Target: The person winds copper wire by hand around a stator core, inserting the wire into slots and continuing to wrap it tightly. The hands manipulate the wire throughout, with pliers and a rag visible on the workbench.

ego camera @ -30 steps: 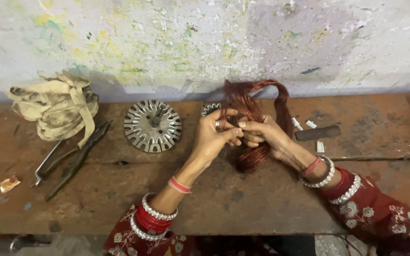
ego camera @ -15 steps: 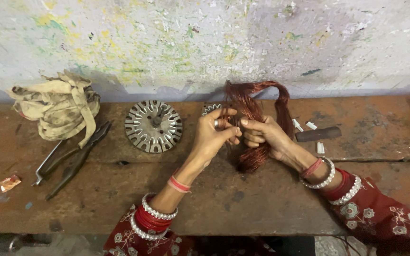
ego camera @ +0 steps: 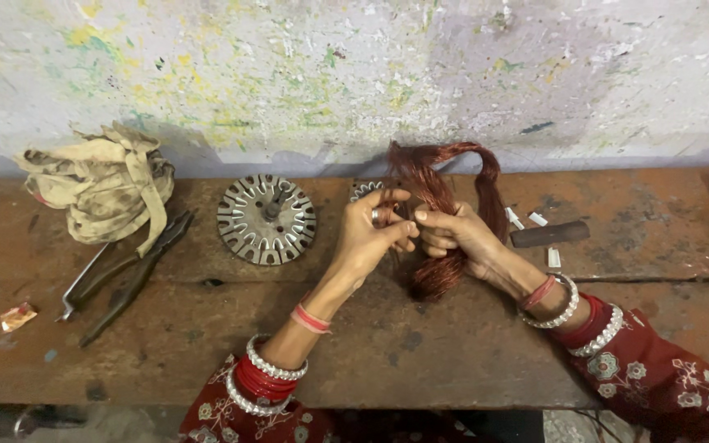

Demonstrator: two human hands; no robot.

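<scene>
Copper wire (ego camera: 441,205), a reddish bundle looped into a long hank, is held above the middle of a worn wooden bench (ego camera: 420,361), its upper loop arched against the paint-spattered wall (ego camera: 354,74) and its lower end hanging down to the bench top. Toward the bench's left end a heap of dirty cloth strips (ego camera: 100,184) is seen, with a pair of long-handled pliers (ego camera: 125,275) laid just below it. Between the pliers and the hands a round slotted metal stator (ego camera: 267,220) is set flat. The bundle is gripped by the right hand (ego camera: 457,238), whose fingers are closed around its middle. Strands are pinched by the left hand (ego camera: 371,234) between thumb and curled fingers. A dark short handle (ego camera: 550,234) and small white slips (ego camera: 539,220) are seen to the right.
</scene>
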